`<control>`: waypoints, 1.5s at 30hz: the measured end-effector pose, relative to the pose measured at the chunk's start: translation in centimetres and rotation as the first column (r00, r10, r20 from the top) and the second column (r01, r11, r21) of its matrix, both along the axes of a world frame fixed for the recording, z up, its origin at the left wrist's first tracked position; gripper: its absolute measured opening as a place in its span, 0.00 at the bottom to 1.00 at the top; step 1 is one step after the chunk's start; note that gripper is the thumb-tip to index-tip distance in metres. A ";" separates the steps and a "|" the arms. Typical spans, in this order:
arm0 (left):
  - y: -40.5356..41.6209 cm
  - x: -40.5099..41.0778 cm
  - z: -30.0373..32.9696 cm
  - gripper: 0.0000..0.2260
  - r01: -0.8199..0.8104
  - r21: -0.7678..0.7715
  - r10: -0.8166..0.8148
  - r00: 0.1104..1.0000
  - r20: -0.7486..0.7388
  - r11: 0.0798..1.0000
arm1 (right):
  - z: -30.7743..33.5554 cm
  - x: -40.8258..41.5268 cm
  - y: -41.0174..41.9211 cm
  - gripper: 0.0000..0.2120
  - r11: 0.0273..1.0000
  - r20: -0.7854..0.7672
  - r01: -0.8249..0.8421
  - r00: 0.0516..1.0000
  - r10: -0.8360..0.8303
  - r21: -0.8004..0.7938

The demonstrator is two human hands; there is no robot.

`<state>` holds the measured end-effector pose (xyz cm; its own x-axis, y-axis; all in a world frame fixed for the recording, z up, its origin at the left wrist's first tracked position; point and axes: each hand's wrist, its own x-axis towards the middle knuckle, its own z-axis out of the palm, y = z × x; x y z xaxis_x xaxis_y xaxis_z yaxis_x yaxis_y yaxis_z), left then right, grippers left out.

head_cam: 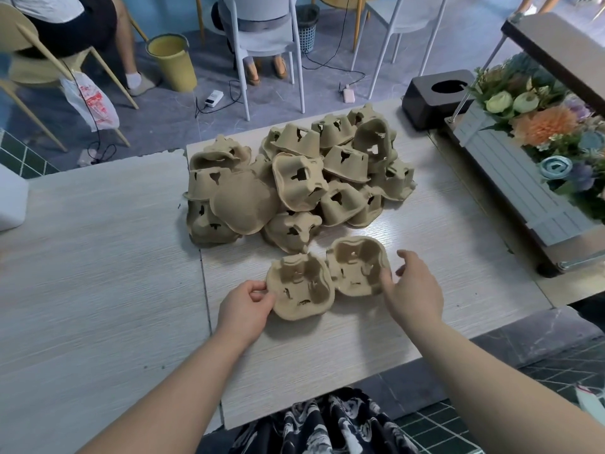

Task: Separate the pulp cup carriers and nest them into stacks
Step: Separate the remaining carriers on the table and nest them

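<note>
My bare arms and patterned lap

My left hand and right hand wore no gloves, rings, watch or bracelet, and both forearms behind them were uncovered to the frame's edge, no sleeve showing. Below my wrists, near my body, my lap was covered in a black garment printed with swirling white and grey shapes.

Head view: worn on my head; looks forward and steeply down over my forearms
Nearness: close; my left hand and right hand sit mid-frame
Beyond my hands: table, then floor and chairs
</note>
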<state>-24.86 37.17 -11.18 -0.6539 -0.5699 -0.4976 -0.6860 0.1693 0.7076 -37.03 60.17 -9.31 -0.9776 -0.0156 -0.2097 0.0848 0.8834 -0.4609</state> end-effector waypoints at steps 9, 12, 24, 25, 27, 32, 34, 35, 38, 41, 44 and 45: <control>-0.1 0.0 0.1 0.14 0.007 -0.053 -0.008 1.000 -0.018 0.999 | -0.9 -1.8 -2.2 0.28 0.951 0.003 -0.308 0.951 0.308 -0.007; -0.4 0.3 0.0 0.16 -0.009 -0.074 0.008 1.000 -0.016 0.997 | -0.8 -2.0 -2.5 0.22 0.973 -0.023 -0.221 0.975 0.223 0.064; -1.0 0.4 -0.1 0.17 -0.038 -0.058 0.035 0.998 -0.045 0.998 | -1.5 -1.0 -1.5 0.15 0.973 0.019 -0.222 0.975 0.221 0.057; -1.0 0.4 -0.1 0.17 -0.036 -0.058 0.033 0.998 -0.047 0.998 | -1.6 -1.1 -1.3 0.14 0.976 0.016 -0.207 0.978 0.207 0.061; -1.0 0.4 -0.2 0.17 -0.038 -0.055 0.035 0.998 -0.053 0.998 | -1.4 -1.2 -0.7 0.12 0.985 -0.016 -0.170 0.985 0.170 0.040; -0.9 0.3 -0.4 0.17 -0.044 -0.032 0.042 0.997 -0.062 0.999 | 0.5 -1.1 0.2 0.02 0.966 -0.044 0.086 0.994 -0.100 -0.243; -0.8 0.2 -0.4 0.16 -0.047 -0.004 0.046 0.996 -0.076 0.999 | 1.7 -0.7 -0.5 0.02 0.919 -0.051 0.140 0.984 -0.170 -0.370; -0.7 0.2 -0.3 0.16 -0.046 0.007 0.047 0.996 -0.082 0.999 | 2.2 -0.5 -1.1 0.03 0.896 -0.047 0.146 0.982 -0.182 -0.420; -0.4 0.1 -0.2 0.16 -0.045 0.039 0.049 0.994 -0.097 0.998 | 2.9 0.6 -3.3 0.09 0.834 0.018 0.127 0.990 -0.139 -0.536; -0.4 0.1 -0.2 0.18 -0.048 0.069 0.054 0.993 -0.101 0.997 | 2.3 2.1 -5.2 0.08 0.842 0.074 0.074 0.996 -0.041 -0.534; -0.6 0.4 -0.2 0.17 -0.053 0.065 0.060 0.993 -0.102 0.996 | 1.5 3.0 -6.3 0.04 0.864 0.122 0.070 0.992 -0.009 -0.499; -0.6 0.4 -0.1 0.15 -0.064 0.072 0.071 0.992 -0.107 0.995 | 1.4 3.2 -6.5 0.04 0.874 0.136 0.065 0.991 0.002 -0.482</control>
<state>-24.43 36.58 -11.32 -0.6675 -0.5818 -0.4647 -0.6124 0.0738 0.7871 -33.83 53.66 -7.96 -0.9444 -0.1174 -0.3072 0.1964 0.5479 -0.8131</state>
